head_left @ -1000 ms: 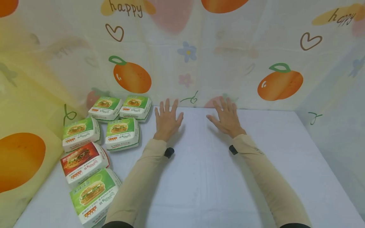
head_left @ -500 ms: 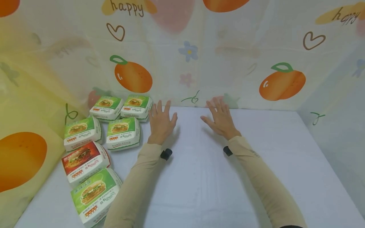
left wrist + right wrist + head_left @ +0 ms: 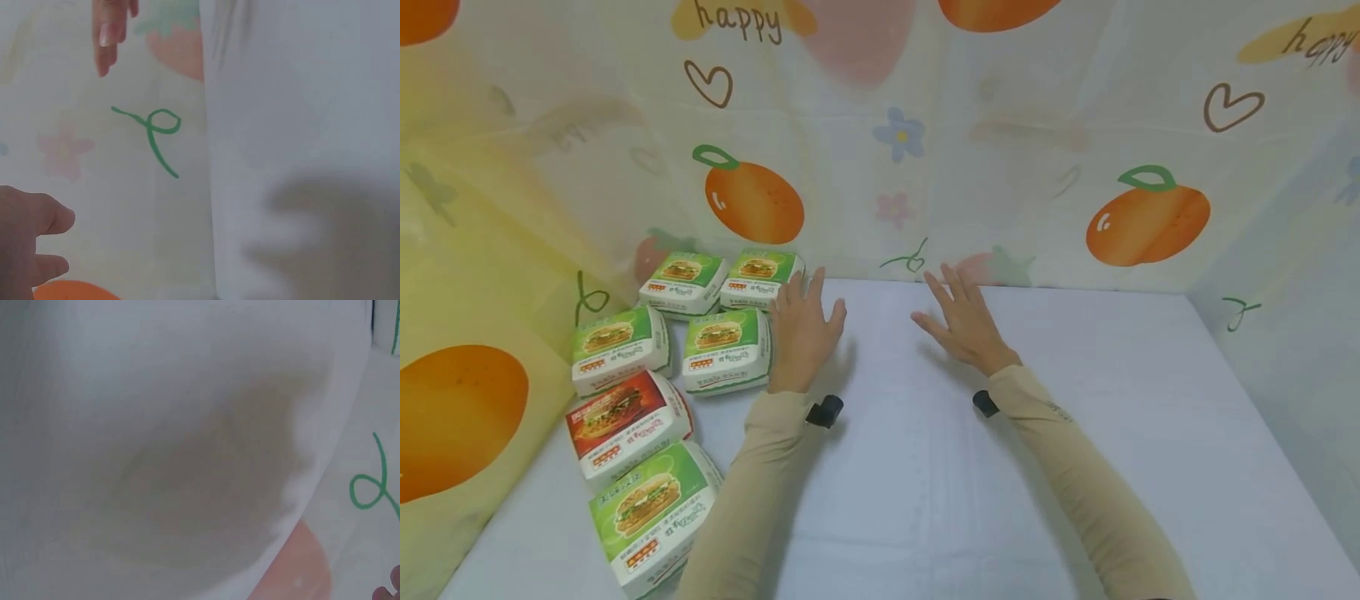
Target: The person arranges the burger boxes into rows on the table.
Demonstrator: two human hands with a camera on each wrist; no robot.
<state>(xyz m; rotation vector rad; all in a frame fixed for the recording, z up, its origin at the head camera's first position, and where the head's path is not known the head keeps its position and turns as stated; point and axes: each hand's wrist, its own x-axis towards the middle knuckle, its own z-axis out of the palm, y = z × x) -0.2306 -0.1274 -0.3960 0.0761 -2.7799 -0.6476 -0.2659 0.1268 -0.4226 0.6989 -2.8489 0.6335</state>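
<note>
In the head view both hands lie palm down over the white table (image 3: 925, 483), fingers straight and spread, holding nothing. My left hand (image 3: 801, 325) is right beside two green burger boxes, the back one (image 3: 758, 277) and the nearer one (image 3: 726, 348); I cannot tell if it touches them. My right hand (image 3: 961, 321) is over bare table a little to the right. The left wrist view shows part of my left hand (image 3: 28, 240) before the patterned wall. The right wrist view shows only white table and a shadow (image 3: 206, 469).
More boxes stand at the left: two green ones (image 3: 683, 282) (image 3: 619, 346), a red one (image 3: 625, 421) and a green one (image 3: 651, 512) near the front. Printed cloth walls (image 3: 1000, 167) close the back and both sides.
Both hands have slid left across the table. The left hand has come up next to the green boxes. The boxes have not moved.
</note>
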